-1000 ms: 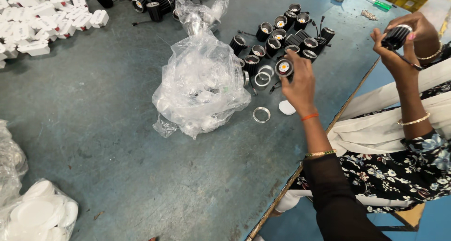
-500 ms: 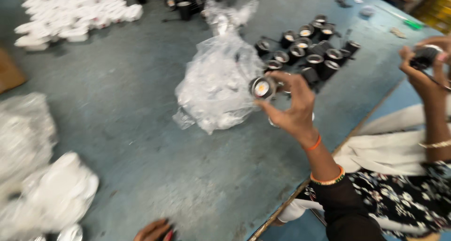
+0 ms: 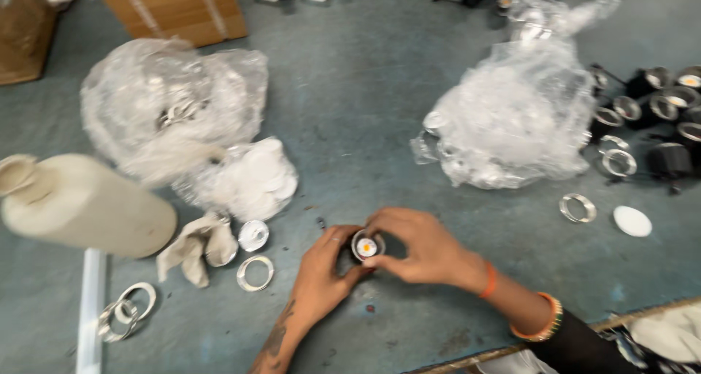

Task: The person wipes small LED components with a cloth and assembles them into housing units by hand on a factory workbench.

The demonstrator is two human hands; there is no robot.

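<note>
Both my hands meet low in the middle of the grey-green table (image 3: 365,89). Between them sits a small round black lamp body (image 3: 365,246) with a silver rim and an orange dot at its centre, facing up. My left hand (image 3: 321,272), its forearm tattooed, grips the lamp from the left. My right hand (image 3: 423,253), with an orange band and a bangle at the wrist, closes over the lamp from the right. A loose metal ring (image 3: 255,272) and a shiny reflector cup (image 3: 253,235) lie just left of my left hand.
A clear plastic bag of white parts (image 3: 518,118) lies at the right, with black lamp bodies (image 3: 657,111), a ring (image 3: 577,207) and a white disc (image 3: 632,221) beyond it. At the left are crumpled bags (image 3: 171,104), a beige sack (image 3: 87,202), a cloth (image 3: 193,246), rings (image 3: 128,312) and a cardboard box (image 3: 171,5).
My right hand carried the lamp from the pile at the right to the table's near middle. My left hand came up and joined it. The view swung left.
</note>
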